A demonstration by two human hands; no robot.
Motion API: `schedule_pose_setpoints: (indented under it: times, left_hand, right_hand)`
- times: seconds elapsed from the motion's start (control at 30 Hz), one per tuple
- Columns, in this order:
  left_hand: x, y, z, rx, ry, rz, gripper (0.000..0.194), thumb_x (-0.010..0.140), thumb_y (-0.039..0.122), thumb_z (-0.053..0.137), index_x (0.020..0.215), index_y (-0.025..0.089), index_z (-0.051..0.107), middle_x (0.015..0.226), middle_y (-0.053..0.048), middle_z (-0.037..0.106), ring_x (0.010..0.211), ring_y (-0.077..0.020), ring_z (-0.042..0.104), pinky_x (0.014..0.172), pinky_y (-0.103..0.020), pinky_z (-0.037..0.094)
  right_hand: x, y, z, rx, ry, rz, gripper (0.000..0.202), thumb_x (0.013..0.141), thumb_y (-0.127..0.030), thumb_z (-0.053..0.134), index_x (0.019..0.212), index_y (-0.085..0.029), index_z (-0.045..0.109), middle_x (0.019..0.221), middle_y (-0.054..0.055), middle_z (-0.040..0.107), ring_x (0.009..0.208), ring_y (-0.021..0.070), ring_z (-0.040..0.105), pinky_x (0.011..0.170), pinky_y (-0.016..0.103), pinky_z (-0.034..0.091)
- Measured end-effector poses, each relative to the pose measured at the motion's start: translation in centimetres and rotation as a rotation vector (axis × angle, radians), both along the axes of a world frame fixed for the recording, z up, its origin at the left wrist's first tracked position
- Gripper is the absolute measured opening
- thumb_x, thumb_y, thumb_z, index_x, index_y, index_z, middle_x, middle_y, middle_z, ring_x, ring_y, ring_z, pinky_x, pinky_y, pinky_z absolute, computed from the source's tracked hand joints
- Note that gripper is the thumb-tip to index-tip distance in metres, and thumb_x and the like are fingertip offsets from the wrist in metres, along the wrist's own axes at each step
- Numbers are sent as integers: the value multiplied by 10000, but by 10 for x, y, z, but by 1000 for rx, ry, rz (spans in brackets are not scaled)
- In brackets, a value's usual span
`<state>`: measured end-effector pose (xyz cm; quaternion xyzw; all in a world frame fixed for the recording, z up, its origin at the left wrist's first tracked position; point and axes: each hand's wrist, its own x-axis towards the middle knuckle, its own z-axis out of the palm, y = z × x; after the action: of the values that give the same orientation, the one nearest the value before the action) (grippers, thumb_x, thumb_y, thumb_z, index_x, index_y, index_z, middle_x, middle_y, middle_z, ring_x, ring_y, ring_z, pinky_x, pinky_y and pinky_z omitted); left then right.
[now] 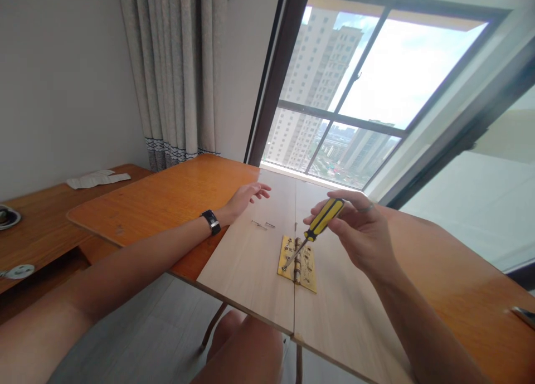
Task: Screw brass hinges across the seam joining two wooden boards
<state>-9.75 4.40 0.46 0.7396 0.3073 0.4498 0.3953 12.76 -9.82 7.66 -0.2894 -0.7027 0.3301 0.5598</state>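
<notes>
A yellow and black screwdriver is gripped by its handle in my right hand. Its shaft slants down to the left, and the tip meets a screw at the near left corner of a brass hinge. The hinge lies across the seam between two pale wooden boards, with screws in its left leaf and holes showing in the right one. My left hand hovers or rests near the left board's far part, fingers loosely apart and holding nothing. Close by lie a few loose screws.
The boards lie on an orange wooden table. At its right edge is a partly seen metal object. A lower wooden desk on the left carries white paper and a power strip. A window stands behind.
</notes>
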Motion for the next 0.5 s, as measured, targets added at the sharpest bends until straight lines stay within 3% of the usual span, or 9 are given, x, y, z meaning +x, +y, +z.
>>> schedule_pose_setpoints:
  times: [0.13,0.23,0.33,0.43,0.5]
  left_hand:
    - [2,-7,1,98,115,-38,399,947,323,365,1147,143,659,1089,-97,717,985,-197,622,864,-350,491]
    - [4,-15,2,183,233,-131,328,923,275,445,1128,156,673,1077,-75,716,980,-189,623,899,-347,488]
    - [4,-20,4,251,370,-177,315,919,237,473,1147,169,679,1117,-70,709,988,-181,613,913,-333,490]
    - [3,-22,5,293,441,-189,309,933,226,479,1168,183,676,1161,-61,697,1048,-185,604,953,-332,476]
    - [3,-23,5,312,462,-189,300,942,227,482,1168,188,676,1171,-56,694,1085,-192,596,974,-334,465]
  right_hand:
    - [-4,0,1,14,42,-14,390,687,-337,898,955,-280,621,777,-19,682,648,173,679,577,327,607]
    - [-8,1,0,8,27,-51,394,693,-383,887,947,-275,607,737,-32,616,631,148,615,566,293,565]
    - [-13,-2,-1,18,-21,-89,467,754,-392,838,1149,-292,609,766,-24,602,651,157,614,582,308,564]
    - [-17,-7,-5,78,-16,-108,650,869,-309,734,1425,-394,409,861,-11,637,679,179,646,623,367,583]
    - [-18,-10,-9,130,-37,-105,642,926,-267,662,1464,-425,348,917,4,657,737,199,676,662,400,584]
